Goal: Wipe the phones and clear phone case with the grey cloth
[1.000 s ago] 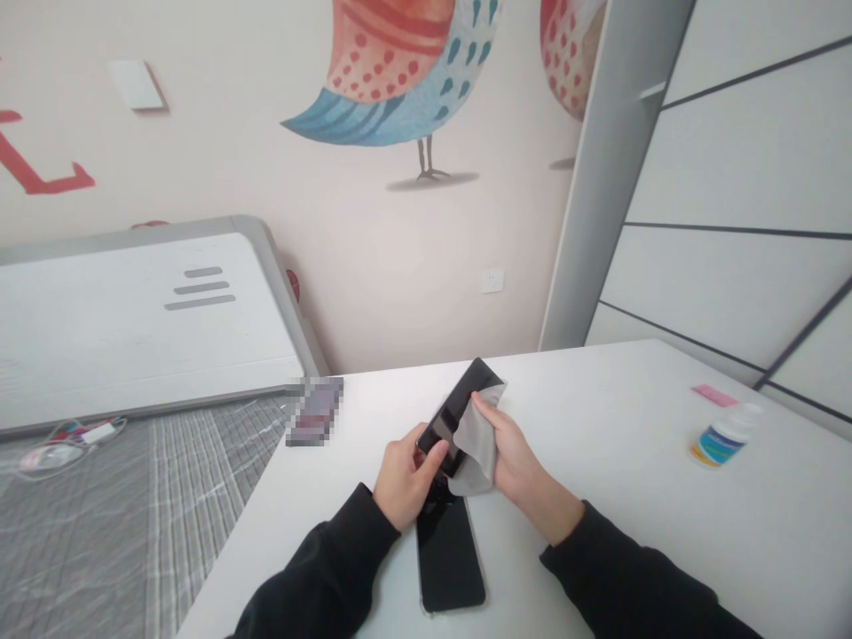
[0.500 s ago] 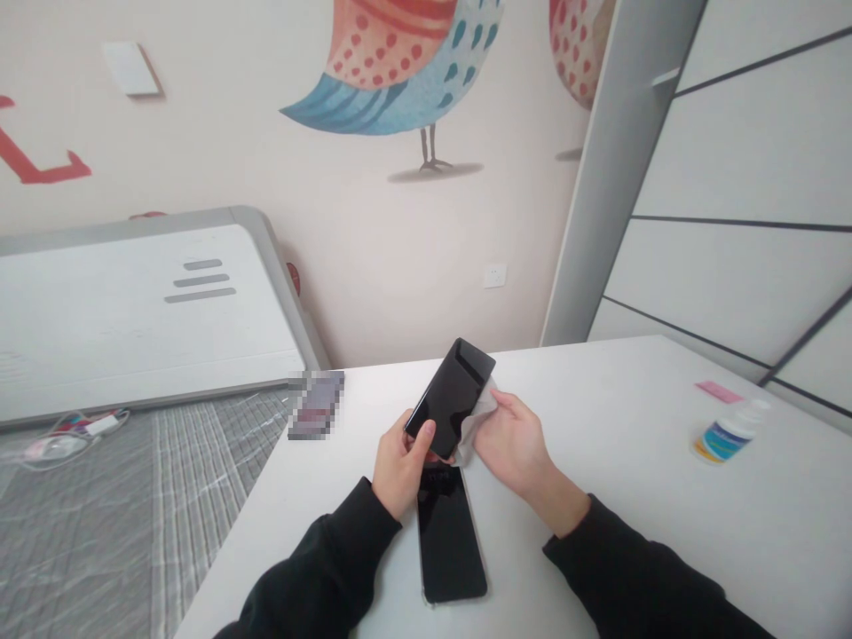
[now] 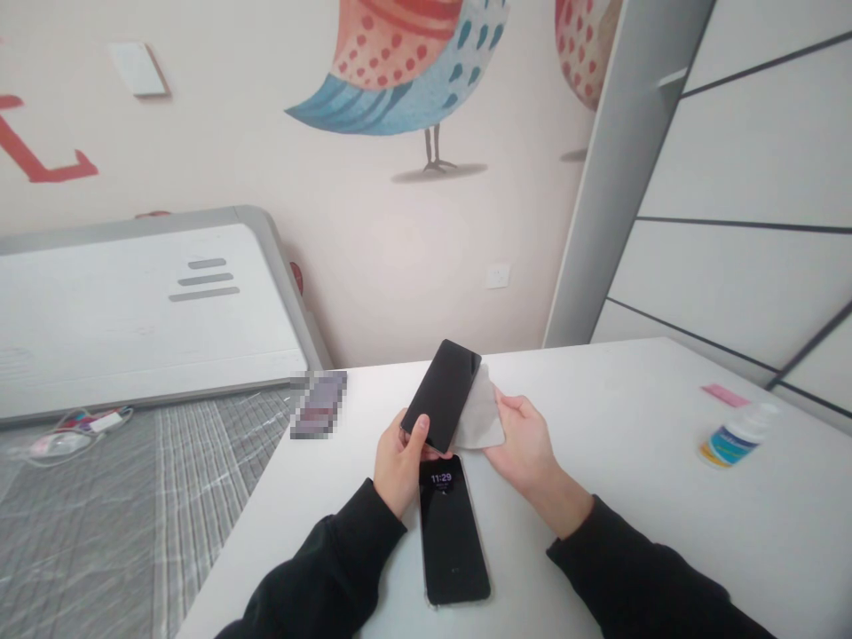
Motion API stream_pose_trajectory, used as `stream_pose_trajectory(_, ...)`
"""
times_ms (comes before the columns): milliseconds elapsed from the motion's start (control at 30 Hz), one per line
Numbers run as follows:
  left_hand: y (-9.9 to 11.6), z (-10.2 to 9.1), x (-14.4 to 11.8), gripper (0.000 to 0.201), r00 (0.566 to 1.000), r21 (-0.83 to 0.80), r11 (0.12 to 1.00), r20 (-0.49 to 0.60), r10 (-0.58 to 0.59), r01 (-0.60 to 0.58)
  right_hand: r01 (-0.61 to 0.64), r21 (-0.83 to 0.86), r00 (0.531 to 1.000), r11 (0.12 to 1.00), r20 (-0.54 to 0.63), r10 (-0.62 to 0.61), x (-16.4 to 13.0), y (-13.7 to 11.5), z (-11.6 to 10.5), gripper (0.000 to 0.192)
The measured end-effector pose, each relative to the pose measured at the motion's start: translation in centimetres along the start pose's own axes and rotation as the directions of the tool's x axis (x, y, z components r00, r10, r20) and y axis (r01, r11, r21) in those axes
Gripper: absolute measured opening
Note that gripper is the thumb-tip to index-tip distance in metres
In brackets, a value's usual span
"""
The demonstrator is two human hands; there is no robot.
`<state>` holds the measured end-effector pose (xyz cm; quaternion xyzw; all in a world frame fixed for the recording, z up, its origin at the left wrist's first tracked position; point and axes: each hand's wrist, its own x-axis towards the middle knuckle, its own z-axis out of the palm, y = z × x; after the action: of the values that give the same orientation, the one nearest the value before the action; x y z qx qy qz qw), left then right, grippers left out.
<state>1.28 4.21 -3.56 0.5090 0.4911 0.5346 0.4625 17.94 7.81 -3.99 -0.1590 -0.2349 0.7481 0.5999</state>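
My left hand [image 3: 399, 457] grips a black smartphone [image 3: 443, 395] by its lower end, thumb over the dark screen, the phone tilted above the table. Between the thumb and fingers of my right hand [image 3: 525, 444] is a thin pale grey cloth [image 3: 480, 413]. Part of that cloth passes behind the phone's right edge, where it is hidden. Below my hands a second smartphone [image 3: 453, 541] in a clear case lies face up, its lock screen showing 11:29.
The white table [image 3: 586, 577] carries a white bottle [image 3: 736, 437] with a blue label and a pink strip [image 3: 725, 395] at the right. A pixelated item [image 3: 319, 404] lies at its left edge. Beyond stand a white panel [image 3: 133, 328] and a cabinet [image 3: 745, 275].
The phone in my left hand has turned and shifted slightly left. The cloth now spreads wider to its right. The lying phone's screen shows the time more brightly.
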Motion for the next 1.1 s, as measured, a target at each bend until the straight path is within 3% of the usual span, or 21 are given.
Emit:
stream_pose_trajectory(400,0.3,0.3,0.0,0.075,1.000,-0.048,0.999,-0.003,-0.012,0.011,0.062,-0.065,0.997,0.996,-0.037,-0.065,0.6,0.6,-1.1,0.028)
stream_pose_trajectory(733,0.1,-0.1,-0.2,0.066,0.994,0.012,0.997,-0.073,0.077,-0.076,0.013,-0.081,1.000,0.997,0.007,-0.012,1.3,1.0,-1.6,0.022)
stream_pose_trajectory(1100,0.3,0.2,-0.8,0.054,0.993,0.054,0.993,0.054,0.103,-0.105,0.038,-0.237,0.998,0.971,0.063,-0.024,0.5,2.0,-0.3,0.020)
